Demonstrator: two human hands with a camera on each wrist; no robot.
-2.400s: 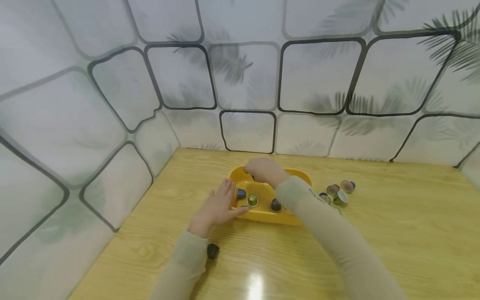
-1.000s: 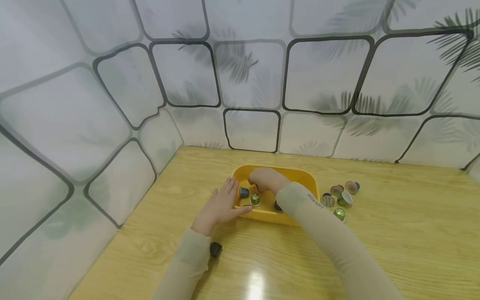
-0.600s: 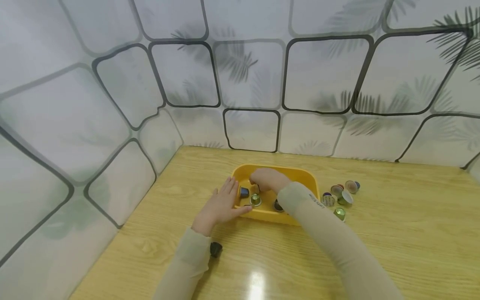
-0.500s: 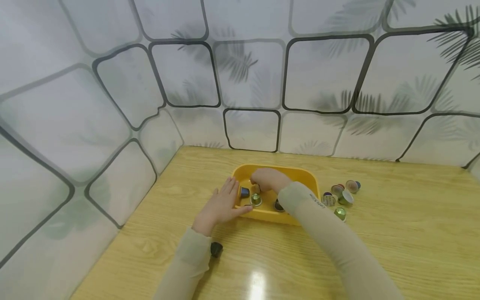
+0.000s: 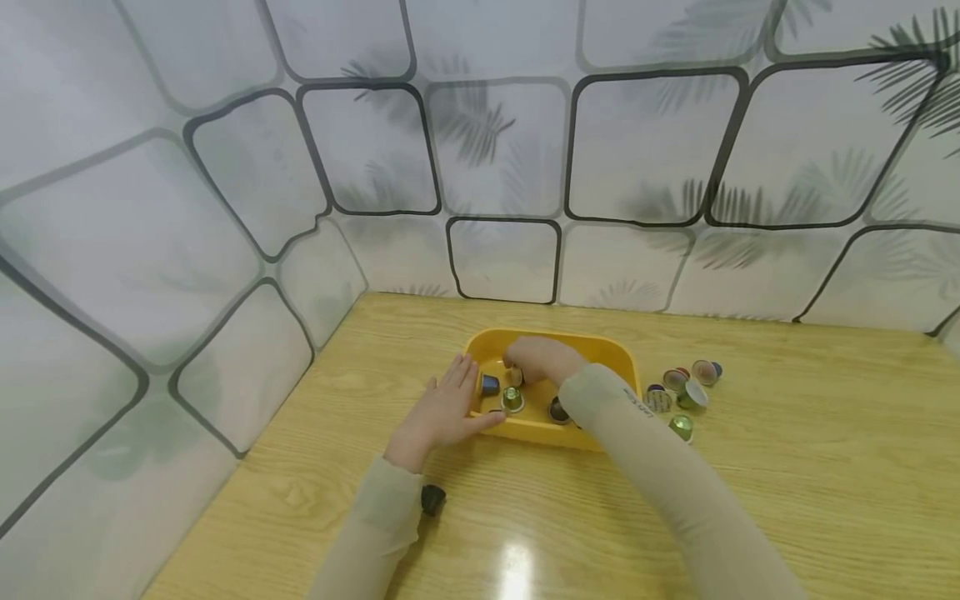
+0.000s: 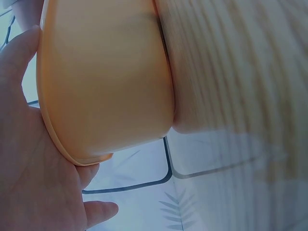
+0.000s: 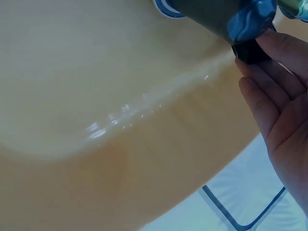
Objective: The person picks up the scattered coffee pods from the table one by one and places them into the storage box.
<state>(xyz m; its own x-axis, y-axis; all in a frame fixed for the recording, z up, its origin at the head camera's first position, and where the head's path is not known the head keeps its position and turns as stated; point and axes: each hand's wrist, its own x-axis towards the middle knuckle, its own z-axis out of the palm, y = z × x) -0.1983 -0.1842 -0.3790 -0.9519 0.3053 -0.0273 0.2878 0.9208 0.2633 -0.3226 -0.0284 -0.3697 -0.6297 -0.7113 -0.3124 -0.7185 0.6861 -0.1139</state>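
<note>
Inside yellow tray: right hand touching capsule.

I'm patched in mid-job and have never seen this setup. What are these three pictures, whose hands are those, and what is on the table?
No machine here: a person works with two bare hands. The wide picture comes from a camera on their head; the two close-ups come from cameras on each wrist. On the wooden table stands a yellow tray with a few coffee capsules inside. More capsules lie loose to its right, and a dark one sits by the left sleeve. The left hand lies flat against the tray's left wall. The right hand reaches into the tray, fingers curled; whether it holds a capsule cannot be told.
</note>
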